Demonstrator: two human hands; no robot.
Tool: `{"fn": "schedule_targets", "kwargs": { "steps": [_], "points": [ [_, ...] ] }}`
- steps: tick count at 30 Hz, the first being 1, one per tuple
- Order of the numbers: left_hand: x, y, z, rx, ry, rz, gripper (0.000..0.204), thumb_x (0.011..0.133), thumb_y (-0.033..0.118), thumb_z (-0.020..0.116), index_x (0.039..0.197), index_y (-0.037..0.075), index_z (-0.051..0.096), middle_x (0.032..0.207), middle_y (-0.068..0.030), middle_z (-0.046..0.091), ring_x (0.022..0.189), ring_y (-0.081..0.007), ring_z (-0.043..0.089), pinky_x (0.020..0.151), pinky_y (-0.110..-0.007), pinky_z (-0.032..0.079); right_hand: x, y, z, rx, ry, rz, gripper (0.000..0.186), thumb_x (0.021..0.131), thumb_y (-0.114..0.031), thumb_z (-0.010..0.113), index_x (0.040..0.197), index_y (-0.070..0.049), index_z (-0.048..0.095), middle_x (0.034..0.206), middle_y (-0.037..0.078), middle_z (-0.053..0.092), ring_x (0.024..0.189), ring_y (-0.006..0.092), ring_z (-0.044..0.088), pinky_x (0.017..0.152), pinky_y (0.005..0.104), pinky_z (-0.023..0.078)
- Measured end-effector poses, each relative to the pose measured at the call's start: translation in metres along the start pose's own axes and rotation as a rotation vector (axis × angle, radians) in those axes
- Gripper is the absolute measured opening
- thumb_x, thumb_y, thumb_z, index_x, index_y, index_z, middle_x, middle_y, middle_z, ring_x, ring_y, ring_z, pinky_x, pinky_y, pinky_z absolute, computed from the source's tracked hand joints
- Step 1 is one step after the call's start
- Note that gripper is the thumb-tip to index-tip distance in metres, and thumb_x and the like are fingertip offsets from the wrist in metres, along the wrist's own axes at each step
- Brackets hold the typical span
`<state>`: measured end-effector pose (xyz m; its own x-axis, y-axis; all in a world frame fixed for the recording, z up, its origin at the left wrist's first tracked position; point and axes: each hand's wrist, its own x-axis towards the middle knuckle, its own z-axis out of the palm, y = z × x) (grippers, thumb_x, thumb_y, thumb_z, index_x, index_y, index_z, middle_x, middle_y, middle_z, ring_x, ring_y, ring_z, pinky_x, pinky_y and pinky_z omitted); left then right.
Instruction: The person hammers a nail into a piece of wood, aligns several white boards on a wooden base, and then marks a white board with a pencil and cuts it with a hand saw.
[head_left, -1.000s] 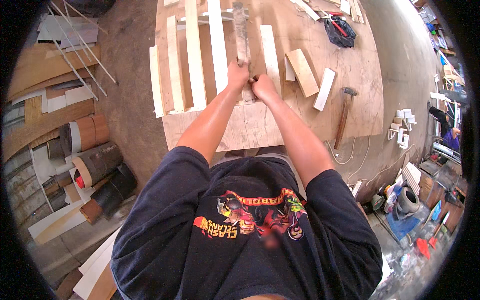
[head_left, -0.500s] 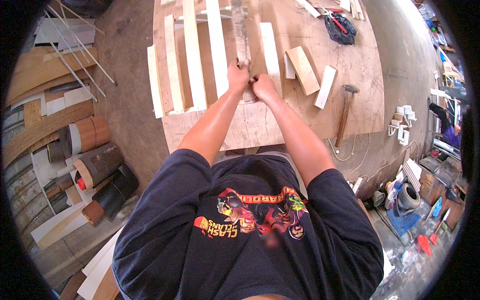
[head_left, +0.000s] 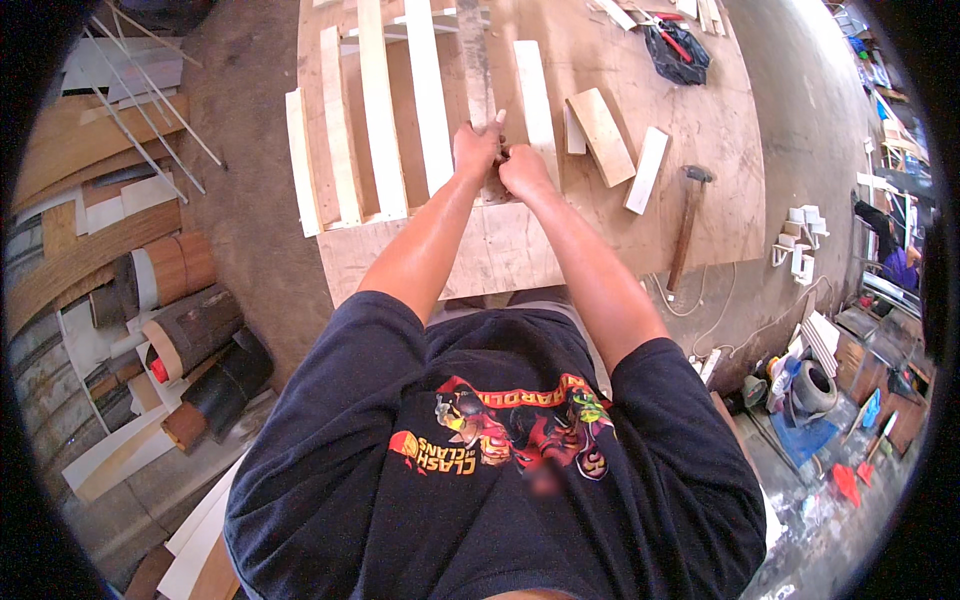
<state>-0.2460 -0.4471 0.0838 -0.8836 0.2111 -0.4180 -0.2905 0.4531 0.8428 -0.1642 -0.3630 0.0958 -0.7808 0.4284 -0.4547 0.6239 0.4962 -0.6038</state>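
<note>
Both my hands are close together at the near end of a worn, grey-stained wooden strip (head_left: 478,72) lying on the plywood worktable (head_left: 440,252). My left hand (head_left: 474,152) rests over the strip with its fingers closed and one digit pointing up. Close against it on the right, my right hand (head_left: 524,170) has its fingers curled in. Something small and dark shows between the fingertips, too small to make out. Left of my hands run pale wooden slats (head_left: 430,100), roughly parallel; another white slat (head_left: 538,110) lies just to their right.
On the table's right are a wooden block (head_left: 602,138), a short white piece (head_left: 648,172), a hammer (head_left: 687,225) and a black plastic bag (head_left: 676,55) with a red-handled tool. Rolled sheets (head_left: 205,345) and boards lie on the floor at left; a cord (head_left: 690,312) hangs at right.
One digit of my left hand has lifted and now points upward. Both hands stay at the strip's near end. The whole view has shifted slightly.
</note>
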Motion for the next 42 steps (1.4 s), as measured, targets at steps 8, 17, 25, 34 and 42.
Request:
{"fn": "schedule_targets", "kwargs": {
  "steps": [8, 17, 25, 34, 42],
  "points": [
    [0.011, -0.011, 0.006, -0.153, -0.017, -0.046, 0.067, 0.083, 0.052, 0.080, 0.101, -0.011, 0.064, 0.086, -0.0203, 0.072, 0.077, -0.0255, 0.071, 0.069, -0.039, 0.055, -0.007, -0.009, -0.013, 0.072, -0.009, 0.037, 0.025, 0.083, -0.008, 0.057, 0.098, 0.003, 0.073, 0.096, 0.032, 0.069, 0.096, 0.0461, 0.069, 0.087, 0.0518, 0.053],
    [-0.015, 0.022, -0.005, -0.140, -0.012, -0.032, 0.057, 0.087, 0.045, 0.079, 0.102, -0.008, 0.063, 0.080, -0.0170, 0.071, 0.061, -0.0204, 0.068, 0.054, -0.034, 0.053, -0.008, -0.006, -0.009, 0.040, 0.021, -0.015, 0.023, 0.083, -0.007, 0.057, 0.095, 0.003, 0.073, 0.094, 0.031, 0.070, 0.094, 0.0467, 0.068, 0.085, 0.0520, 0.053],
    [-0.001, 0.003, 0.003, -0.186, -0.072, -0.023, 0.057, 0.088, 0.044, 0.079, 0.103, -0.008, 0.062, 0.079, -0.0172, 0.071, 0.064, -0.0227, 0.071, 0.053, -0.036, 0.056, -0.008, -0.008, -0.010, 0.030, 0.010, 0.023, 0.022, 0.083, -0.008, 0.057, 0.096, 0.003, 0.072, 0.095, 0.032, 0.070, 0.095, 0.0458, 0.069, 0.086, 0.0517, 0.052],
    [0.001, 0.005, 0.002, -0.372, -0.139, -0.140, 0.053, 0.086, 0.036, 0.083, 0.109, -0.007, 0.062, 0.089, -0.0185, 0.073, 0.072, -0.0223, 0.071, 0.056, -0.034, 0.057, -0.007, -0.006, -0.007, -0.004, 0.052, -0.031, 0.019, 0.086, -0.009, 0.059, 0.095, 0.002, 0.072, 0.095, 0.030, 0.070, 0.096, 0.0456, 0.068, 0.085, 0.0526, 0.052],
    [0.007, -0.003, 0.003, -0.391, -0.150, -0.157, 0.050, 0.086, 0.033, 0.084, 0.114, -0.003, 0.064, 0.090, -0.0102, 0.070, 0.073, -0.0173, 0.067, 0.057, -0.033, 0.052, -0.003, -0.003, -0.005, -0.002, 0.024, -0.002, 0.025, 0.093, -0.021, 0.062, 0.090, 0.001, 0.072, 0.093, 0.029, 0.070, 0.094, 0.0459, 0.068, 0.082, 0.0531, 0.052]
  ]
}}
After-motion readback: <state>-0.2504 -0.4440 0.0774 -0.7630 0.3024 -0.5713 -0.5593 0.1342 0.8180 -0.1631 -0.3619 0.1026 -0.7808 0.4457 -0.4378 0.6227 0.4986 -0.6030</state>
